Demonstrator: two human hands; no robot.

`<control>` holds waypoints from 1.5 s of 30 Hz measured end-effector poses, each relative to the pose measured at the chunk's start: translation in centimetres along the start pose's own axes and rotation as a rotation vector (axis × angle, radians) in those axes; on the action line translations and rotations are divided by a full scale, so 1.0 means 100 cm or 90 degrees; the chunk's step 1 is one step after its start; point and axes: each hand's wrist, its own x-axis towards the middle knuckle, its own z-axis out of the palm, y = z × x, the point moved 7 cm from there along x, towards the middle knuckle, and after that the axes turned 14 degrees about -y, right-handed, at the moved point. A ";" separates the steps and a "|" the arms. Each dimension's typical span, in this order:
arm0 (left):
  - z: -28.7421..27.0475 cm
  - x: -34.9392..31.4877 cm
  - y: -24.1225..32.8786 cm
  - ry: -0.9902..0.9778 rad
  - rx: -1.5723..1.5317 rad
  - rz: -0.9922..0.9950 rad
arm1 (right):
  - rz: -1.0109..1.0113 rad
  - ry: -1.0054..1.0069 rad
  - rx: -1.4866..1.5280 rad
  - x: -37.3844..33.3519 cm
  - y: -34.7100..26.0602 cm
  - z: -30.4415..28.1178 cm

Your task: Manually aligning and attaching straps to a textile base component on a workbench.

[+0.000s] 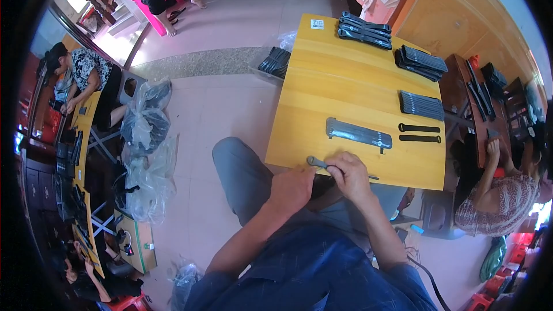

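At the table's near edge my right hand (349,174) pinches a dark grey strap-like piece with a rounded, looped end (314,162), which points left. My left hand (291,189) is closed just left of and below that end; what its fingers hold is hidden. Beyond my hands lies a flat grey-black packet of straps (360,134), with a small dark tab at its near side. Two single black straps (419,128) with looped ends lie to the right, side by side. Past them sits a bundle of straps (421,105).
The yellow table (322,80) also carries stacked bundles (421,63) and another pile (364,30) at its far right. A plastic bin of black straps (273,62) stands beyond its left edge. Clear bags (147,121) lie on the floor. Co-workers sit left and right; another person sits far off.
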 end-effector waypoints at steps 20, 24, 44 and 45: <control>0.003 0.001 -0.002 -0.001 -0.083 0.032 | 0.024 -0.054 0.099 0.003 0.005 -0.008; 0.005 0.004 -0.003 -0.012 -0.093 0.030 | 0.025 -0.054 0.086 0.002 0.006 -0.008; 0.006 0.009 -0.001 -0.005 -0.096 0.048 | 0.024 -0.060 0.105 0.003 0.008 -0.010; 0.006 0.009 0.000 -0.006 -0.091 0.046 | 0.029 -0.062 0.104 0.003 0.008 -0.010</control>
